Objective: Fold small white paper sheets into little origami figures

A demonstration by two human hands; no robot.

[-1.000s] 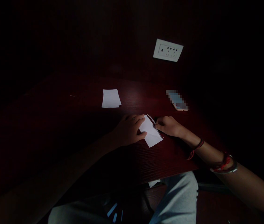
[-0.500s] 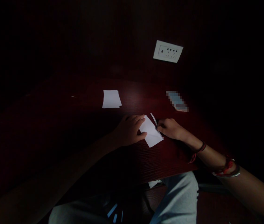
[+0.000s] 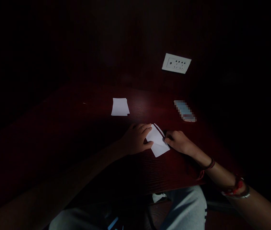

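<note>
A white sheet of paper [image 3: 159, 147] lies slanted on the dark red table. My left hand [image 3: 139, 138] rests on its left side, fingers and thumb spread, a ring on one finger. Along the right edge a narrow paper strip [image 3: 158, 129] stands apart from the sheet, with a thin dark gap between them. The closed fingers of my right hand [image 3: 177, 140] pinch this strip near its middle. Whether the strip still joins the sheet at the near end is hard to see, as the right fingers partly cover it.
A small stack of white paper [image 3: 120, 107] lies farther back on the table [image 3: 147, 172]. Back right is a phone [image 3: 185, 111] with a blurred screen. A white wall socket [image 3: 176, 63] sits above. Bluish strips [image 3: 113, 223] show below the table edge. The surroundings are dark.
The view has shifted, so everything appears lower and slightly to the right. The strip's far end now lies closer to the sheet. Both hands keep their places on the paper.
</note>
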